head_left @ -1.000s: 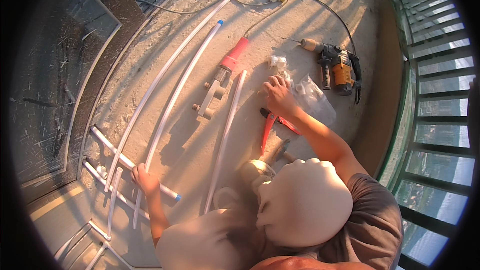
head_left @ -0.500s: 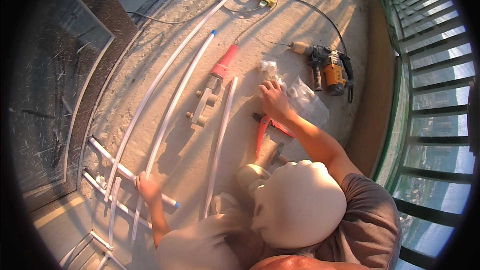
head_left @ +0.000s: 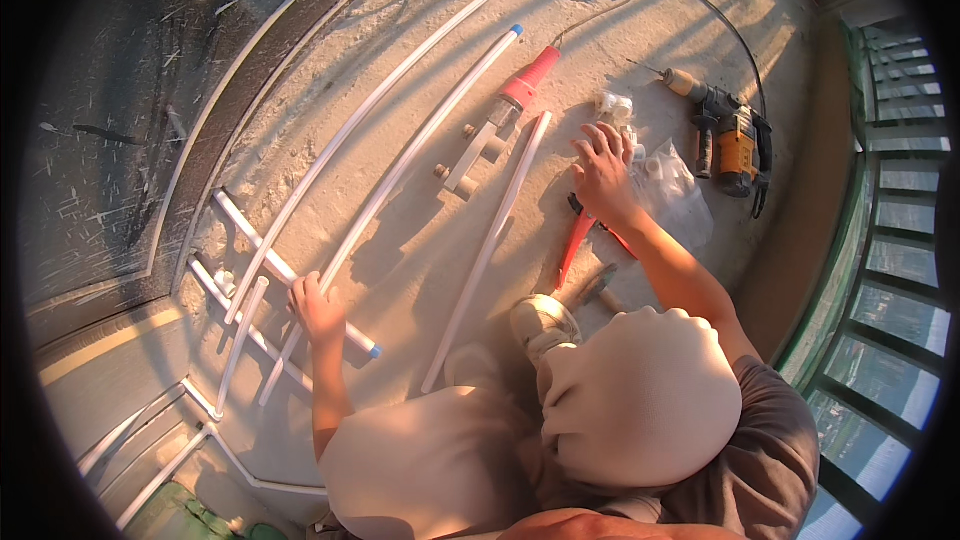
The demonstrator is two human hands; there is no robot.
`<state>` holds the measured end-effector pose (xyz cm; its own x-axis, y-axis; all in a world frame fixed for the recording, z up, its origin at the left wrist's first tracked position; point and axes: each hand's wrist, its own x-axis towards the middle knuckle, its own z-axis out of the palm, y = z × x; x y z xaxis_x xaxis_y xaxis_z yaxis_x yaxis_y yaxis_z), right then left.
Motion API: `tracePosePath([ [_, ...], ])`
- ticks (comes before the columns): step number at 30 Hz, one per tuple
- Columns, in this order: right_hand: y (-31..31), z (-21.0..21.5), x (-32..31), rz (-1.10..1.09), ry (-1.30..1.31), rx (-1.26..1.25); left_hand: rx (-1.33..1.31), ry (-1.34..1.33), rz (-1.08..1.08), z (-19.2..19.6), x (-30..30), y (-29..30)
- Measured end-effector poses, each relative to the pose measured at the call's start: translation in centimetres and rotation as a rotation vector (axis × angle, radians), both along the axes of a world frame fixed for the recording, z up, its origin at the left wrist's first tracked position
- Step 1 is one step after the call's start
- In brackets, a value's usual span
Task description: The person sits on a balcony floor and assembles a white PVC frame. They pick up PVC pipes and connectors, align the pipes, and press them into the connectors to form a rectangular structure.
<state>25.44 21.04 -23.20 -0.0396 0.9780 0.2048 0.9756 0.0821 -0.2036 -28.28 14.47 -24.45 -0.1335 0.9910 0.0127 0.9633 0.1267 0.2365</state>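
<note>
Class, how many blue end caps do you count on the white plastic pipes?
2. The upper blue cap is near the red-handled metal tool; the lower blue cap is right of the left hand. Others may be hidden.

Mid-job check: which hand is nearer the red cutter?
Right. The right hand is just above the cutter in the picture, overlapping its top in view; I can't tell if they touch. The left hand is well off to its lower left.
</note>
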Motion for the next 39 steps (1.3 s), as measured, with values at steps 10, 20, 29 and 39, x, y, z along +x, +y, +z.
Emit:
tracePosePath([
  [10,-0.2,-0.7,-2.7,0.141,0.047,-0.071,-0.074,-0.001,0.0,0.4,1.1,0.8],
  [20,-1.2,-1.9,-6.6,0.302,0.072,-0.142,-0.071,-0.029,-0.011,0.0,1.7,1.1],
  [29,-3.2,-0.9,-7.2,0.536,0.271,-0.087,0.169,-0.059,-0.123,3.2,5.9,-1.0],
  [39,-14.7,-0.1,-3.9,-0.115,0.1,-0.402,-0.38,-0.221,-0.433,0.1,14.0,-13.3],
])
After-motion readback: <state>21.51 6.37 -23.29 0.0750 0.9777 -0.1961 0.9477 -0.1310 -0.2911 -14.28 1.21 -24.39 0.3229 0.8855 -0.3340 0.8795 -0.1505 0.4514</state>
